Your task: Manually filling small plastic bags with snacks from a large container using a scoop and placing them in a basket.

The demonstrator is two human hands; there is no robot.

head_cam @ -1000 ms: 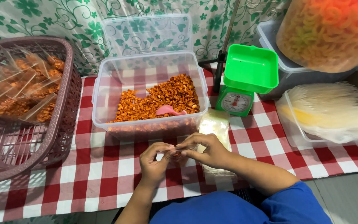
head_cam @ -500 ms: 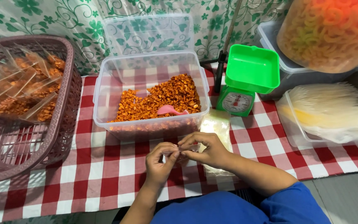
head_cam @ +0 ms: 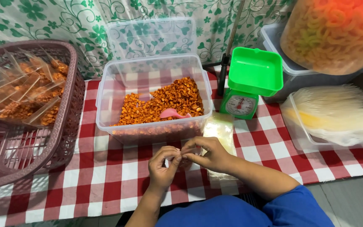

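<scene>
My left hand (head_cam: 163, 164) and my right hand (head_cam: 209, 153) meet over the red-checked tablecloth (head_cam: 106, 176), fingertips pinched together on a small clear plastic bag (head_cam: 185, 155) that is hard to make out. Just beyond them stands a clear plastic tub (head_cam: 106, 113) of orange fried snack pieces (head_cam: 164, 103) with a pink scoop (head_cam: 173, 113) lying in it. A stack of empty clear bags (head_cam: 221, 130) lies under my right hand, beside the tub.
A maroon basket (head_cam: 64, 138) at the left holds several filled snack packets (head_cam: 26, 96). A green kitchen scale (head_cam: 251, 84) stands right of the tub. Further right are a tray of plastic bags (head_cam: 337, 113) and a big bag of orange crackers (head_cam: 337, 33).
Both hands have stayed together in front of the tub, shifting slightly as the fingers work the small bag. Nothing else has moved.
</scene>
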